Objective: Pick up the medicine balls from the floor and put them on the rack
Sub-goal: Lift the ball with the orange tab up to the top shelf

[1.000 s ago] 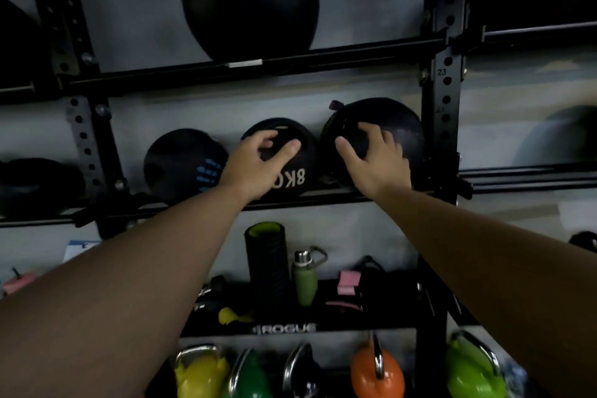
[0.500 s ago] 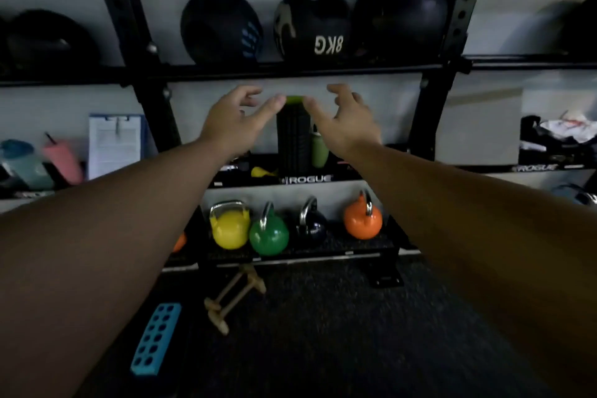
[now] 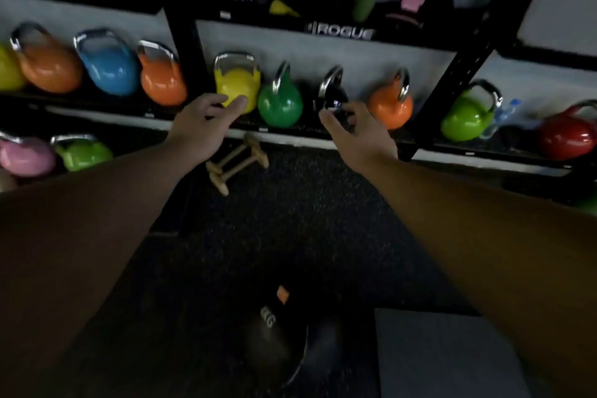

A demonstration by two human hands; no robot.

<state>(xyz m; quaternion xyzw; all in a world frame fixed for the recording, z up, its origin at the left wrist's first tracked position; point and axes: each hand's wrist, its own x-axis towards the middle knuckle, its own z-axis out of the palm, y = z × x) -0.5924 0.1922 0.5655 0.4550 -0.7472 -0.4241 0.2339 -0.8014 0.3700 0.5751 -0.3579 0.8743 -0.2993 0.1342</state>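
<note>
A dark medicine ball [image 3: 274,333] with pale "KG" lettering and a small orange tag lies on the black floor near the bottom centre, and beside it on the right is a second dark round shape [image 3: 323,346], too dim to tell what it is. My left hand [image 3: 200,129] and my right hand [image 3: 355,136] are stretched out in front of me, well above the ball, fingers apart and holding nothing. The black rack [image 3: 184,42] stands behind them. The shelf with the other medicine balls is out of view.
Coloured kettlebells line the rack's bottom shelf, among them a yellow kettlebell [image 3: 237,82] and a green kettlebell [image 3: 280,103]. Wooden push-up bars [image 3: 237,161] lie on the floor by the rack. A grey mat [image 3: 452,355] covers the floor at the lower right.
Both hands have let go of the balls on the shelf and come down empty. My view has tilted from the upper shelves down to the floor, so a ball on the floor now shows.
</note>
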